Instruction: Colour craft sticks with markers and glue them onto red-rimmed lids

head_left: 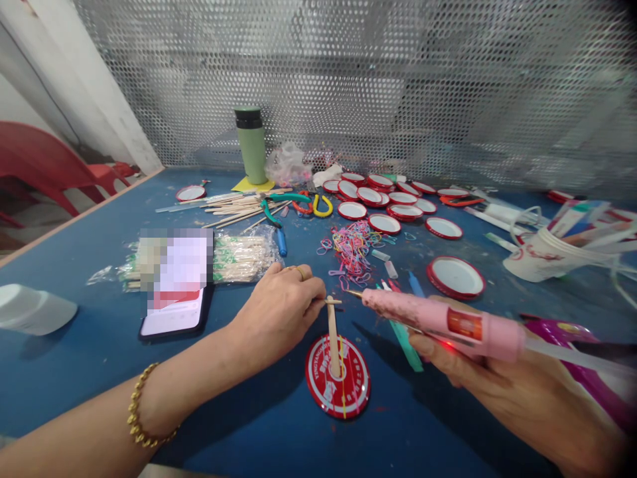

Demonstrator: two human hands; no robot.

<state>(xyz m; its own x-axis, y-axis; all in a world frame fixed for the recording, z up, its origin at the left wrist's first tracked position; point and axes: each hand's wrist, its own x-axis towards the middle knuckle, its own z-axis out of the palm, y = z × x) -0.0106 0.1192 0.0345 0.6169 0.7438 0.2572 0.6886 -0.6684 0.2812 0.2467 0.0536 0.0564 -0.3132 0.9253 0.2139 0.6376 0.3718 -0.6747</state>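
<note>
My right hand (478, 382) is closed round a pink hot glue gun (398, 309), its metal nozzle pointing left. A clear glue stick (572, 355) juts from the gun's rear. With fingertips pinched, my left hand (283, 302) holds a thin wooden stick (336, 302) at the top end of a flat craft stick (334, 338). That craft stick runs to the middle of a red printed jar lid (318, 388) on the table, with coloured rubber bands stretched across it. The nozzle is a little right of the thin stick, apart from it.
Small rubber bands (352, 249) and several lids (455, 277) lie ahead. Pliers (286, 198), wooden sticks (233, 204), bagged sticks (243, 255) and a phone (174, 312) are left. Also present are a green bottle (253, 153), white container (34, 309) and a cup (537, 255) of pens.
</note>
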